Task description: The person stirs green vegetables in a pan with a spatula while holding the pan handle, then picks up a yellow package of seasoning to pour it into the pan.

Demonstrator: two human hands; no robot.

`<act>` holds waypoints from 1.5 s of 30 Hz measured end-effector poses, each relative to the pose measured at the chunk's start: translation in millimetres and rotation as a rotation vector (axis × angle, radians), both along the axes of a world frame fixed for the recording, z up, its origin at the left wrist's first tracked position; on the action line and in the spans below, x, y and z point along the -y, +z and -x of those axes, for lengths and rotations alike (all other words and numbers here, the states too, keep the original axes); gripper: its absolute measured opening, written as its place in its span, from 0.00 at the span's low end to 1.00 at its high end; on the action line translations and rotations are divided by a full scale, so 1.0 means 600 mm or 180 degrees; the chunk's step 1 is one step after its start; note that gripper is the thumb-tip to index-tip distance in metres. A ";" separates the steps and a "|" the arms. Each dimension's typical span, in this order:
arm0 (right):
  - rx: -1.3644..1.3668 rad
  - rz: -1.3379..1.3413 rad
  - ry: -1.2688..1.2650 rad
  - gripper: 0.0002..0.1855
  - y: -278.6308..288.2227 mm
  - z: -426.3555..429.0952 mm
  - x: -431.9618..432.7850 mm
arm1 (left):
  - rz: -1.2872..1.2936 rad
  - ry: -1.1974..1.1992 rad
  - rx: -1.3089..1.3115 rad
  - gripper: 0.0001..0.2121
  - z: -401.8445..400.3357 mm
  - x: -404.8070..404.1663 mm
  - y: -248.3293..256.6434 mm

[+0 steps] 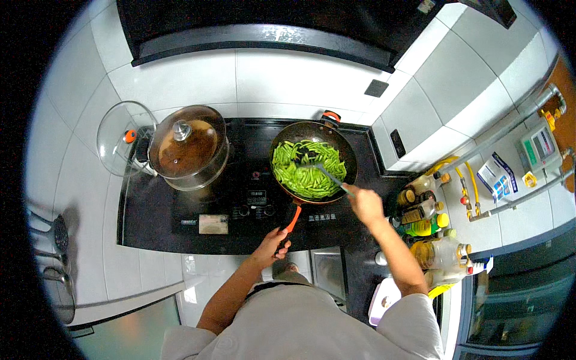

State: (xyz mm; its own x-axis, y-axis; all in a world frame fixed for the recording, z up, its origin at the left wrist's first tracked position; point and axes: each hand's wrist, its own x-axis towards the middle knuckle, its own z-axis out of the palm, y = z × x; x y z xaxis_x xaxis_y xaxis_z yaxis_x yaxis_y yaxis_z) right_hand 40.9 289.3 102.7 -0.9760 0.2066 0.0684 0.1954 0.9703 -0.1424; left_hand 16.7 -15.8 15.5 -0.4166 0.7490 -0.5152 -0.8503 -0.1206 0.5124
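Observation:
Cut green beans (310, 180) lie spread in a dark wok (349, 153) on the right side of the black cooktop. My left hand (271, 245) is closed around the wok's orange and black handle (294, 219), which points towards me. In my right hand (366, 206) is the handle of a spatula (330, 175); its shaft slants over the wok's right rim, and its head is among the beans, partly hidden by them.
Left on the cooktop (153, 225) stands a lidded pot (193, 182); a glass lid (114, 148) with an orange knob is upright beside it. Bottles (434, 252) crowd the right counter near a pale tray (382, 299). A range hood (265, 38) overhangs the back. Utensils (60, 234) hang at left.

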 end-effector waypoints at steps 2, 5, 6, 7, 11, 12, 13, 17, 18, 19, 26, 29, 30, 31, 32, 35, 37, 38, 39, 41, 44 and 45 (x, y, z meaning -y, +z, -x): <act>-0.0308 0.0131 -0.0005 0.19 0.054 -0.021 -0.020 | 0.0001 0.0011 -0.0019 0.11 0.001 -0.001 -0.007; -0.0536 0.0051 -0.0546 0.19 0.044 0.000 -0.033 | 0.0062 0.0029 0.0046 0.11 0.002 0.000 -0.005; -0.0561 -0.0027 -0.0764 0.19 0.013 0.015 -0.043 | 0.0031 0.0035 0.0097 0.10 0.004 -0.002 -0.005; -0.0485 0.0055 -0.1035 0.18 -0.012 0.028 -0.042 | 0.0004 0.0042 0.0162 0.10 0.004 -0.004 -0.007; -0.0122 0.0450 -0.0679 0.19 -0.062 0.024 0.019 | -0.0002 -0.0063 0.0114 0.10 0.008 -0.005 -0.020; -0.0024 0.0368 -0.0452 0.18 -0.051 0.011 0.022 | 0.0002 -0.0063 0.0071 0.10 0.009 -0.004 -0.016; -0.0179 0.0436 -0.0007 0.17 0.016 -0.020 0.015 | 0.0016 -0.0029 0.0056 0.10 0.006 0.001 -0.010; 0.0013 0.0030 0.0116 0.17 0.166 -0.070 -0.028 | 0.0016 -0.0006 0.0071 0.11 0.002 -0.001 -0.005; 0.0239 -0.0046 0.0085 0.17 0.188 -0.078 -0.030 | 0.0011 0.0003 0.0072 0.11 0.002 -0.002 -0.006; 0.0465 -0.0122 0.0056 0.17 0.200 -0.082 -0.029 | 0.0008 0.0017 0.0074 0.11 0.001 -0.001 -0.009; -0.0071 -0.0243 -0.0557 0.18 0.052 -0.003 -0.002 | -0.0009 0.0030 0.0007 0.11 0.001 -0.007 -0.014; -0.0363 -0.0018 -0.0726 0.17 0.052 0.020 -0.009 | 0.0061 0.0034 -0.0004 0.11 -0.001 -0.003 0.002; -0.0429 0.0067 -0.0799 0.17 0.057 0.027 -0.013 | 0.0026 0.0038 -0.0012 0.11 -0.002 -0.002 -0.001; -0.0495 0.0116 -0.0893 0.17 0.054 0.041 -0.014 | -0.0008 0.0048 -0.0019 0.11 -0.002 -0.002 -0.008; -0.0559 0.0166 -0.0984 0.17 0.044 0.059 -0.015 | -0.0042 0.0061 -0.0026 0.11 -0.002 -0.001 -0.011; -0.0713 0.0469 -0.1110 0.18 -0.029 0.104 -0.022 | -0.0059 0.0012 -0.0077 0.12 -0.001 -0.005 -0.002; -0.0756 0.0928 -0.0924 0.18 -0.075 0.126 -0.003 | -0.0027 -0.0033 -0.0065 0.11 -0.001 -0.007 -0.009; -0.0690 0.0968 -0.0707 0.18 -0.084 0.126 0.011 | -0.0019 -0.0057 -0.0063 0.11 0.001 -0.009 -0.011; -0.0597 0.1017 -0.0484 0.18 -0.081 0.120 0.031 | -0.0022 -0.0028 -0.0079 0.10 -0.001 -0.008 -0.011; -0.0076 0.0898 -0.0297 0.19 -0.029 0.092 0.064 | -0.0014 0.0031 -0.0104 0.10 -0.003 -0.004 -0.009; 0.0173 0.0110 0.0083 0.20 0.030 0.037 0.051 | -0.0065 0.0034 -0.0080 0.10 -0.003 -0.001 0.002; 0.0177 -0.0135 0.0175 0.21 0.053 0.024 0.038 | -0.0024 0.0032 -0.0074 0.10 -0.003 -0.003 0.001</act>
State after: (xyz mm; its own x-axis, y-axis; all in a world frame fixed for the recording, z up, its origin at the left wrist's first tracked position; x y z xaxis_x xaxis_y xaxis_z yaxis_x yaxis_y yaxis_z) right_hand 26.5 266.7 134.4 -0.9883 0.1508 0.0213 0.1482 0.9847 -0.0913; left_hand 18.4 -14.2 16.3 -0.4359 0.7487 -0.4995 -0.8368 -0.1329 0.5311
